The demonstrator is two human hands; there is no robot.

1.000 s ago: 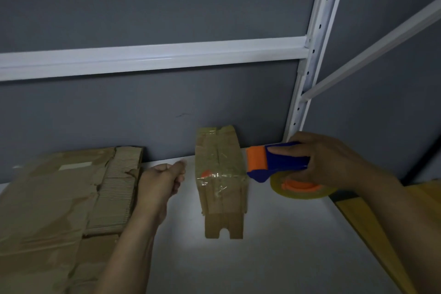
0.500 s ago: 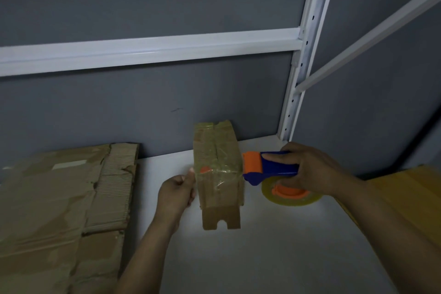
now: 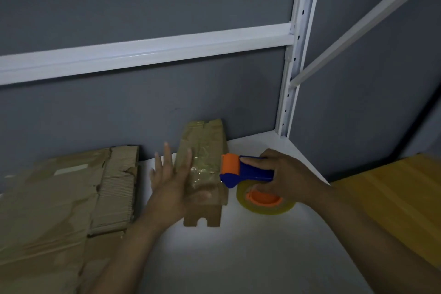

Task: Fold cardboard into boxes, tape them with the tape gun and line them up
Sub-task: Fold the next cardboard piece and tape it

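Observation:
A small brown cardboard box (image 3: 205,148), wrapped in shiny clear tape, stands on the white shelf (image 3: 238,250) against the grey wall. My left hand (image 3: 171,184) lies flat with straight fingers on the box's top and left side. My right hand (image 3: 284,174) grips the blue handle of the tape gun (image 3: 245,172). The gun's orange roller touches the box's right side. Its yellowish tape roll (image 3: 265,203) with an orange hub hangs below my right hand.
A pile of flattened, torn cardboard (image 3: 59,210) covers the shelf's left part. A white upright post (image 3: 293,74) and crossbars frame the shelf. A yellow wooden surface (image 3: 393,200) lies at the right, beyond the shelf edge.
My left hand went from loosely curled beside the box, to holding its left side, to lying flat on its top. The tape gun stays against the right side.

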